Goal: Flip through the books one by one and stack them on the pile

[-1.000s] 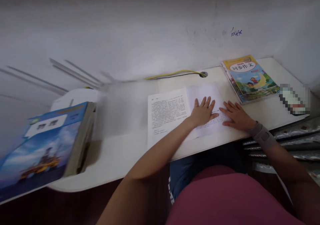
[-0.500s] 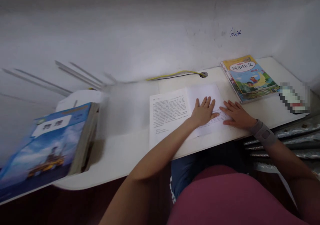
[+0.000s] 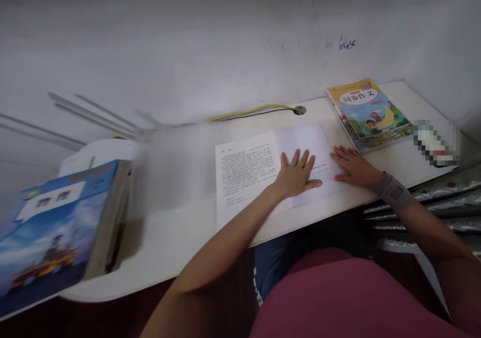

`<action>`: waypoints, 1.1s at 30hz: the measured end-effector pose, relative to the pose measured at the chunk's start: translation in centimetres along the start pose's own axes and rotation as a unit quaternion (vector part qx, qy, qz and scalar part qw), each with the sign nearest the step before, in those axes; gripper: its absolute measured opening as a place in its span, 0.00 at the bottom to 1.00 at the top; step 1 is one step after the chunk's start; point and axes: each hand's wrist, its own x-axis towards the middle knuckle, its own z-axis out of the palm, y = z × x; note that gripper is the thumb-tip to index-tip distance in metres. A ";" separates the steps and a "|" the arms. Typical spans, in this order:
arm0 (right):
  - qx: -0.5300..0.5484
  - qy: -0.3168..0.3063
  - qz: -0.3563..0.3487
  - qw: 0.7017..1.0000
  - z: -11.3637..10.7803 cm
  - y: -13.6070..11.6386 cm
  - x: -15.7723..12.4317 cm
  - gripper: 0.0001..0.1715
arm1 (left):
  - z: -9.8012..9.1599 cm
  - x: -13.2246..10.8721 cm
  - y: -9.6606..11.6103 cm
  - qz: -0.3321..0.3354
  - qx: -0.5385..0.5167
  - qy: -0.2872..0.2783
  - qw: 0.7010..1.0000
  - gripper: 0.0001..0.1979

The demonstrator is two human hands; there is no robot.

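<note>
An open book with printed pages lies flat on the white desk. My left hand rests with spread fingers on its right page, close to the fold. At that page's right edge is my right hand, palm down and fingers apart, with a grey band round the wrist. Neither hand grips anything. Part of the right page's print is hidden beneath my hands.
A stack of books with a colourful yellow-and-blue cover lies at the back right, beside a pixelated object. Thick blue-covered books stand at the left. A yellow cable runs along the wall into a desk hole.
The view has shifted slightly, so the desk and books appear further left. My left hand has slid a little down the page and towards the fold; my right hand stays by the page edge.
</note>
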 end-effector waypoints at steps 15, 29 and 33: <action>0.007 0.023 -0.014 1.000 0.5 0.5 0.0 0.47 | -0.2 0.2 0.5 0.007 0.009 0.010 1.000 0.44; 0.011 0.019 -0.010 1.000 0.3 0.4 0.0 0.47 | -0.6 0.5 1.1 0.007 0.007 0.001 1.000 0.45; 0.008 0.014 -0.005 1.000 0.4 0.3 0.0 0.47 | -0.3 0.7 1.0 0.008 0.002 0.004 1.000 0.44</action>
